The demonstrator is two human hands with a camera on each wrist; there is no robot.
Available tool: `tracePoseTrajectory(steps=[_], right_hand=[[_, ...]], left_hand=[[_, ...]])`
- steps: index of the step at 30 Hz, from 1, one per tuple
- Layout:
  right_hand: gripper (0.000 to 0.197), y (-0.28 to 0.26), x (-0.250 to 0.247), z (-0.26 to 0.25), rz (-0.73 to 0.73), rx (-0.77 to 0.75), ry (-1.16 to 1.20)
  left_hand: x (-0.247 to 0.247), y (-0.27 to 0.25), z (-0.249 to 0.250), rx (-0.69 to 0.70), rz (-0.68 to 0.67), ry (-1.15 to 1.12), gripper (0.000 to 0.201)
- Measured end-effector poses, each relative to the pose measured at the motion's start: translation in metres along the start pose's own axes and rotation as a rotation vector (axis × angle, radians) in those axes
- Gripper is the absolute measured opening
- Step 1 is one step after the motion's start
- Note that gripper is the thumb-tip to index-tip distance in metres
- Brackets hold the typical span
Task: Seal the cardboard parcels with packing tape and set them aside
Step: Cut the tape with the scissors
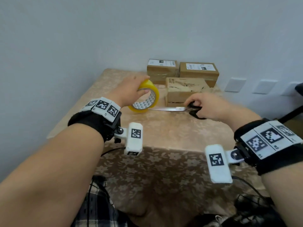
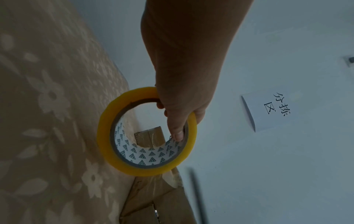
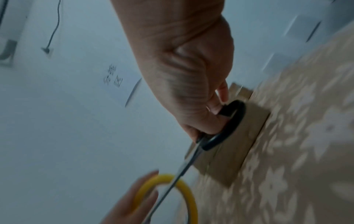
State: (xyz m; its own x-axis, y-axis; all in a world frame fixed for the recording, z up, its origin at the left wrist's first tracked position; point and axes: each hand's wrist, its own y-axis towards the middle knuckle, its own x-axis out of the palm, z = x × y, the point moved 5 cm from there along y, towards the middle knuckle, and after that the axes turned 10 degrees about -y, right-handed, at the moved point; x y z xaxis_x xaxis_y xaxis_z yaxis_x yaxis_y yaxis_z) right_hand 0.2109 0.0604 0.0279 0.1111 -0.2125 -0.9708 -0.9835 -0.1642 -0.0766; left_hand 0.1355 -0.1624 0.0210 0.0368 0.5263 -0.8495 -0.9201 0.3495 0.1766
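Floral tablecloth (image 1: pixel 172 128) fills mid-frame. At centre, the left hand (image 1: pixel 131 89) pinches the yellow tape roll (image 1: pixel 146 99), thumb inside its core; the right hand (image 1: pixel 208 107) grips the scissors (image 1: pixel 170 109), likely readied for cutting. Upper right of them sit three cardboard parcels (image 1: pixel 183 90).

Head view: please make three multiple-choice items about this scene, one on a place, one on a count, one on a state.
1. Where do the cardboard parcels stand?
A. at the table's far edge
B. on the floor
C. in the person's lap

2. How many parcels are visible?
A. one
B. three
C. five

3. What does the right hand do?
A. rests open
B. grips the scissors
C. holds the tape roll

A: the parcels stand by the wall. B: three boxes. C is false; B: the right hand grips the scissors, the left hand holds the tape roll.
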Motion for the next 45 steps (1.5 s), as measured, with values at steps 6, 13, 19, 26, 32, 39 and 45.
tracePoseTrajectory(steps=[6, 13, 19, 26, 32, 39, 45], right_hand=[[0.031, 0.009, -0.013, 0.022, 0.410, 0.174, 0.297], [0.039, 0.047, -0.010, -0.024, 0.541, 0.254, 0.007], [0.039, 0.075, 0.019, -0.042, 0.525, 0.209, 0.011], [0.045, 0.075, 0.018, -0.025, 0.460, 0.133, 0.060], [0.045, 0.066, 0.022, -0.018, 0.495, 0.097, -0.045], [0.044, 0.072, 0.023, -0.021, 0.436, 0.074, -0.065], [0.046, 0.054, 0.004, -0.008, 0.458, 0.051, 0.448]], left_hand=[[0.009, 0.000, 0.004, -0.028, -0.051, 0.010, 0.053], [0.015, -0.003, 0.003, -0.044, -0.045, -0.012, 0.054], [0.011, -0.008, -0.001, 0.000, 0.011, -0.044, 0.055], [0.020, -0.002, 0.012, 0.066, -0.048, -0.003, 0.058], [0.025, 0.002, 0.022, 0.090, -0.061, 0.062, 0.059], [0.026, -0.002, 0.017, 0.089, -0.092, 0.015, 0.065], [0.025, -0.002, 0.021, 0.059, -0.042, 0.017, 0.061]])
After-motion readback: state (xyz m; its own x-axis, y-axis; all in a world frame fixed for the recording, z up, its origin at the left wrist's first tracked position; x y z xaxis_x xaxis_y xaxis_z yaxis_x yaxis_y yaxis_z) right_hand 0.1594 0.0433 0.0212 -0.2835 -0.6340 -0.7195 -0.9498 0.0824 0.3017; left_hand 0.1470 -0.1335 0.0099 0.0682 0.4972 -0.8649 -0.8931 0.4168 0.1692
